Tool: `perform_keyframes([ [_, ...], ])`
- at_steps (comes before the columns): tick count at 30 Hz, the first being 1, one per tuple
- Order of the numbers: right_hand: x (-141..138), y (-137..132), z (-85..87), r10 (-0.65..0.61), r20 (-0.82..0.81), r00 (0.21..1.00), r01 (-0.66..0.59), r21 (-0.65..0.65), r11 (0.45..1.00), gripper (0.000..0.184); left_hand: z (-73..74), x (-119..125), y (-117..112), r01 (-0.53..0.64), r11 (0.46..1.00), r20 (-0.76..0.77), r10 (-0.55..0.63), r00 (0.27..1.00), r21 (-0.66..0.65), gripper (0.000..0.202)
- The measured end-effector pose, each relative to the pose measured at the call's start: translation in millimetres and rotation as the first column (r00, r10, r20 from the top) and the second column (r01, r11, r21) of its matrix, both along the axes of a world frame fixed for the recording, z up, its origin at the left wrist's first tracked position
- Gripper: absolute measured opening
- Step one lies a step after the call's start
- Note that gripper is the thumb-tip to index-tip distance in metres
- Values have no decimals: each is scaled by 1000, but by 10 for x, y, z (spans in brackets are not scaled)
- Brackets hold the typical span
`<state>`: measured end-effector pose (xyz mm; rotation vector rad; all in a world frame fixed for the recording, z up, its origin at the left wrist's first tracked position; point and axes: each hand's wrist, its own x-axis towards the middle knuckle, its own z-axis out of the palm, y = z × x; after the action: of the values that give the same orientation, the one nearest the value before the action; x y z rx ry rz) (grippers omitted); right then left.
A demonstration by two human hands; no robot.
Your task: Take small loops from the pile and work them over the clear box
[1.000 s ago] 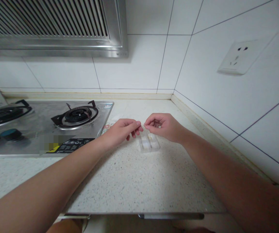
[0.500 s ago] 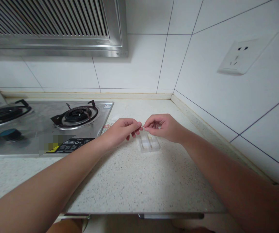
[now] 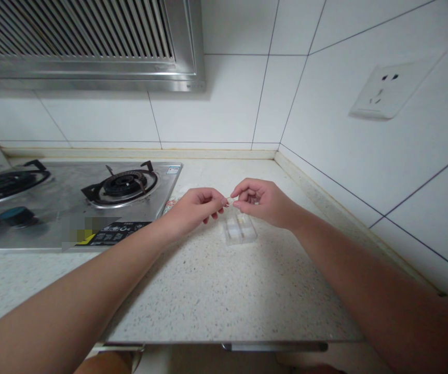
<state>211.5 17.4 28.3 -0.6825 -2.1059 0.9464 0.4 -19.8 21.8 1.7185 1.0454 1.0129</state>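
My left hand (image 3: 198,206) pinches a small, thin pale loop (image 3: 229,200) between thumb and forefinger. What the loop is made of is too small to tell. Facing it from the right, my right hand (image 3: 260,200) has its thumb and forefinger parted at the loop's edge; whether they touch it I cannot tell. Its other fingers are curled. Just below both hands, a clear plastic box (image 3: 241,238) with compartments rests on the counter, its far part hidden by the hands. Something yellowish, too small to name, lies in it.
A steel gas stove (image 3: 68,192) with black burners occupies the left of the speckled counter (image 3: 224,296). A patterned item (image 3: 170,205) shows partly behind my left wrist. A range hood (image 3: 91,72) overhangs the stove. The tiled wall on the right carries a socket (image 3: 383,91).
The thumb and forefinger of my right hand have parted from their pinch, and the hand has risen slightly. The thin item now shows as a rounder loop. My left hand keeps its pinch.
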Motion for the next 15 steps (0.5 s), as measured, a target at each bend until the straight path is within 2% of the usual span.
perform_keyframes([
  [5,0,-1,7,-6,-15,1000,5,-40,999,19,3,-2,7,7,1000,-19,-7,1000,-10,26],
  [9,2,0,10,-29,-18,999,28,-45,999,20,-50,-18,40,28,999,-167,-31,986,-19,23],
  [12,4,3,7,-28,-9,1000,28,-39,999,21,-86,-43,51,78,992,-372,-38,927,94,23],
  [15,4,4,2,-25,3,1000,25,-39,999,20,-76,-65,40,159,958,-543,-5,839,238,17],
])
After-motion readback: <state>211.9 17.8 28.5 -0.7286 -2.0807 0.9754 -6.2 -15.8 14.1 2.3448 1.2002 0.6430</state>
